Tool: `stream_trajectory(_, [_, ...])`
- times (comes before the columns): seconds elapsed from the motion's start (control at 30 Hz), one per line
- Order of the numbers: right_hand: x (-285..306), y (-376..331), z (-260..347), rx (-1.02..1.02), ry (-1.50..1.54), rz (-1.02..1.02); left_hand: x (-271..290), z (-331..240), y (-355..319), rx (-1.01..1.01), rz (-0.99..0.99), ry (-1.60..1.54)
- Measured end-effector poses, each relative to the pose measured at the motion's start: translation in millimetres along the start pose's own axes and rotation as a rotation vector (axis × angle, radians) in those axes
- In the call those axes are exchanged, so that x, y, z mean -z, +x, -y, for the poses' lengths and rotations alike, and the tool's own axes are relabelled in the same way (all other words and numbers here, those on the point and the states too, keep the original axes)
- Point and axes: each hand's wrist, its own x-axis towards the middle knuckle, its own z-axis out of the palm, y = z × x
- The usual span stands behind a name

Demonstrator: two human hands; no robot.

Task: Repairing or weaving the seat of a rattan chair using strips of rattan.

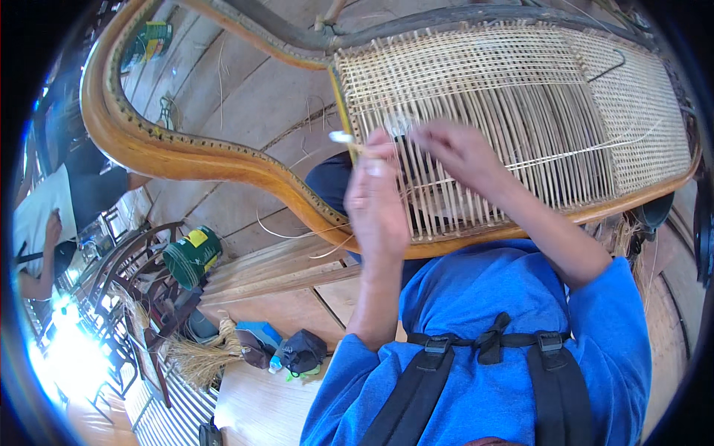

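Observation:
A wooden chair frame (pixel 160 167) with a curved outline lies across my lap, its cane panel (pixel 476 63) partly woven. Thin upright cane strands (pixel 520 123) fill the middle part, and some loose strands (pixel 565 154) cross over them. My left hand (pixel 378 197) is raised at the panel's left edge, thumb and fingers pinched on a thin cane strand. Just beyond its fingertips shows a small white piece, blurred. My right hand (pixel 461 152) hovers over the upright strands with curled fingers, slightly smeared; what they hold is hidden.
A hooked wire tool (pixel 610 68) rests on the finished weave at the right. Left of me are a green bucket (pixel 192 256), stacked dark chair frames (pixel 137 286), a bundle of straw-like fibre (pixel 201 357) and a dark cap (pixel 303 351). Another person (pixel 56 215) is at the far left.

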Motion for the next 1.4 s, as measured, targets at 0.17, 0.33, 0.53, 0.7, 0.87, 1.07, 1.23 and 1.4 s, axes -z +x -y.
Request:
stream_trajectory(0.17, [98.3,-104.3,43.0,-0.35,0.679,-0.082,-119.6,15.7,-54.3,-0.146,0.516,0.265])
stream_trajectory(0.33, [191.5,-182.5,23.3,-0.363,0.667,-0.273,-212.2,54.0,-103.3,0.363,0.634,0.274])
stream_trajectory(0.53, [281.2,-319.3,12.3,-0.382,0.597,-0.992,-209.8,61.2,-107.7,-0.161,0.755,1.162])
stream_trajectory(0.7, [338.9,-425.0,-68.2,-0.629,0.534,-1.271,-111.4,62.2,-38.3,-0.261,0.205,1.503])
stream_trajectory(0.87, [357.9,-414.9,-121.1,-0.706,0.737,-1.005,-83.6,93.8,-12.6,0.222,-0.017,1.143])
stream_trajectory(1.07, [371.8,-365.8,-150.4,-0.81,0.876,-0.927,-74.8,88.5,11.0,0.476,0.078,0.746])
stream_trajectory(1.23, [332.3,-337.6,-64.7,-1.08,0.581,-1.1,-33.6,42.7,49.4,-0.03,0.433,1.577])
stream_trajectory(1.4, [262.9,-292.9,-36.3,-0.805,0.143,-0.876,-12.7,43.5,57.5,0.355,-0.166,0.713])
